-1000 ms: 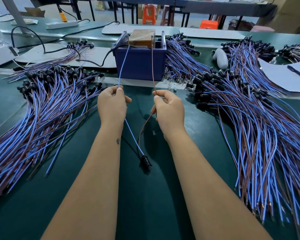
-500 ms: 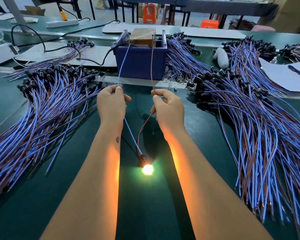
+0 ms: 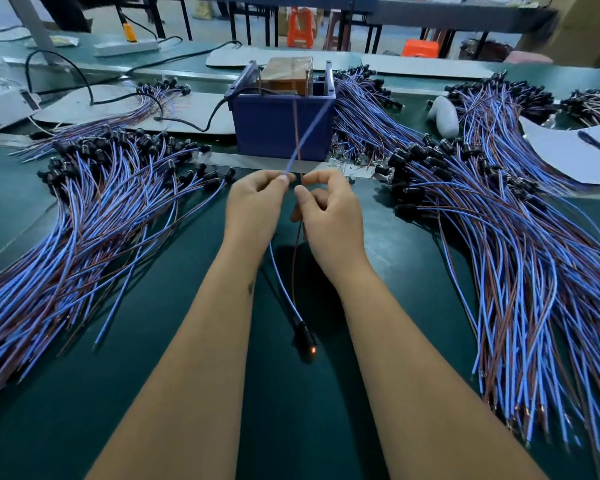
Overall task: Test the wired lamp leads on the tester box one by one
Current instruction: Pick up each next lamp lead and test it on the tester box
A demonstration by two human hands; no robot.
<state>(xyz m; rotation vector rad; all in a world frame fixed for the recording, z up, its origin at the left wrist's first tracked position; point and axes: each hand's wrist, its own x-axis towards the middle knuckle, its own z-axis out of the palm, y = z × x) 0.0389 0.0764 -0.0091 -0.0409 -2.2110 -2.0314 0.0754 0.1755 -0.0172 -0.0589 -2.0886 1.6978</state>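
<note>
The left hand (image 3: 253,206) pinches the thin blue lead (image 3: 305,133); the right hand (image 3: 328,209) pinches the brown lead (image 3: 296,133). Both run up to the dark-blue plastic tester box (image 3: 281,126). Nearer than the box, their small black lamp (image 3: 305,336) glows faintly. Large blue-and-brown bundles flank the box, likely many untested.

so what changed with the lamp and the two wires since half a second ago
The lamp went from a bright glow to a faint orange spot. Both hands drew together, and the blue wire swung right, off the tester box edge. The left hand and right hand still pinch their wires; the piles stayed put.
</note>
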